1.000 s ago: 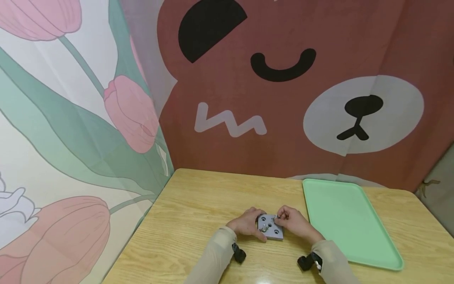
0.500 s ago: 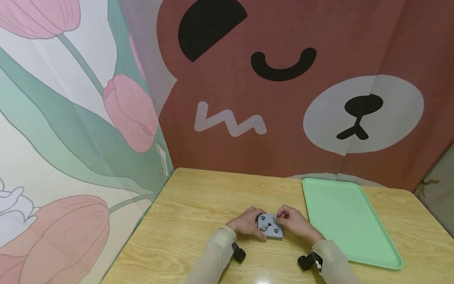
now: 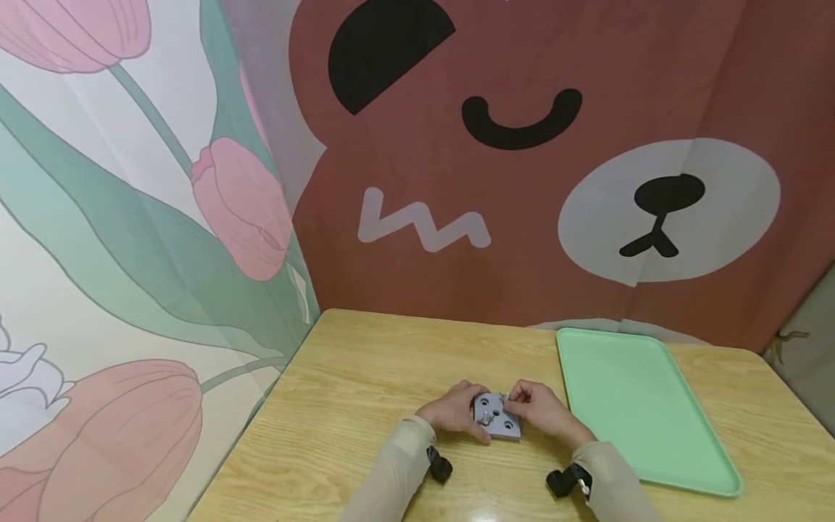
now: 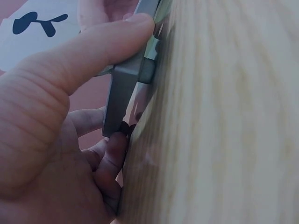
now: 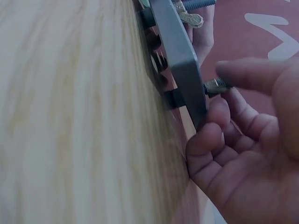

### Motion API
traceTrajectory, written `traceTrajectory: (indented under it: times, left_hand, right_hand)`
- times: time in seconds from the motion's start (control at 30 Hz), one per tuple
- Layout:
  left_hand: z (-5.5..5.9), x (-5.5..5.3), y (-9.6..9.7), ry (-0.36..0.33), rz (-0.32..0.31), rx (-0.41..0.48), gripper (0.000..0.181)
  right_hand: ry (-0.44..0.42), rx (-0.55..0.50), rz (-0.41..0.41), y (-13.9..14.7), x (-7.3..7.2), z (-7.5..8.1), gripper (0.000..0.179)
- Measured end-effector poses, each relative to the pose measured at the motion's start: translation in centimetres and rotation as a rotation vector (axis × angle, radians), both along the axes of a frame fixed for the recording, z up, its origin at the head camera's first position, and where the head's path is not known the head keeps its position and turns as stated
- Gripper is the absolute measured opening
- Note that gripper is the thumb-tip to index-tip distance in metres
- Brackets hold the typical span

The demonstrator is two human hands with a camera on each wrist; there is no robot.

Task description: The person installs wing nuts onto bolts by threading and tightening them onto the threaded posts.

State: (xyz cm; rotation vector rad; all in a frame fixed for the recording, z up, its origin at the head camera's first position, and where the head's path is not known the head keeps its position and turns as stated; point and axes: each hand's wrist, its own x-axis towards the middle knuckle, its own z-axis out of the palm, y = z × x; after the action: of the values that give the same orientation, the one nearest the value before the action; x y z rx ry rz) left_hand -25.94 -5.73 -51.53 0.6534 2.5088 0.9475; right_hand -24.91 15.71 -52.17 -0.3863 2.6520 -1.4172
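A grey metal plate (image 3: 499,430) with several holes is held just above the table. My left hand (image 3: 453,410) grips its left edge, with the thumb on the near side. In the right wrist view a wing nut (image 5: 191,19) sits on a threaded bolt (image 5: 201,4) at the plate's far part. My right hand (image 3: 544,412) pinches another wing nut (image 5: 217,86) between thumb and finger at the plate's far right corner. Its bolt's dark head (image 5: 175,99) sticks out below the plate. The left wrist view shows a bolt head (image 4: 147,70) underneath too.
A light green tray (image 3: 646,413) lies on the wooden table (image 3: 365,377), to the right of my right hand. Behind the table hangs a brown cloth (image 3: 417,290) with a bear print. A tulip-print cloth (image 3: 163,290) hangs at the left.
My right thumb and fingers have turned a little around the wing nut, so its silver part shows differently between them. The left hand and the plate have stayed put.
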Motion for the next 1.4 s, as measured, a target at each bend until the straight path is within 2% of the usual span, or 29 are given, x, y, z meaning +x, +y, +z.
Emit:
traceTrajectory:
  times: [0.1, 0.17, 0.3, 0.5, 0.7, 0.8, 0.97, 1.1, 1.23, 1.4]
  left_hand:
    - [0.05, 0.06, 0.01, -0.004, 0.001, 0.004, 0.074]
    - [0.09, 0.07, 0.01, -0.006, -0.002, 0.003, 0.074]
    - [0.26, 0.08, 0.06, -0.013, 0.001, 0.005, 0.074]
    - [0.25, 0.13, 0.09, -0.016, 0.001, 0.007, 0.073]
    - [-0.07, -0.05, 0.09, -0.004, 0.001, 0.001, 0.076]
    - [-0.16, -0.11, 0.06, 0.002, 0.001, 0.002, 0.076]
    - [-0.27, -0.19, 0.02, -0.005, 0.002, 0.017, 0.075]
    - [-0.24, -0.09, 0.01, 0.001, 0.004, 0.016, 0.075]
    - [-0.15, 0.00, -0.01, -0.004, 0.005, 0.008, 0.074]
    - [-0.03, 0.03, 0.02, -0.009, 0.004, 0.007, 0.072]
  right_hand:
    - [-0.039, -0.047, 0.018, 0.05, 0.12, 0.18, 0.002]
    - [-0.058, -0.076, 0.029, 0.09, 0.18, 0.28, 0.004]
    - [-0.042, -0.076, 0.039, 0.24, -0.02, 0.10, 0.002]
    - [0.005, -0.086, 0.054, 0.48, -0.25, -0.32, 0.021]
    - [0.002, -0.009, -0.011, 0.08, -0.12, -0.08, 0.010]
    - [-0.056, -0.035, -0.050, -0.18, 0.05, 0.20, 0.002]
    - [-0.135, -0.110, -0.090, -0.43, 0.23, 0.55, 0.014]
    - [-0.127, -0.112, -0.068, -0.31, 0.27, 0.61, 0.013]
    - [-0.094, -0.114, -0.009, -0.06, 0.29, 0.54, 0.007]
    - [-0.009, -0.103, 0.063, 0.32, 0.08, 0.11, 0.023]
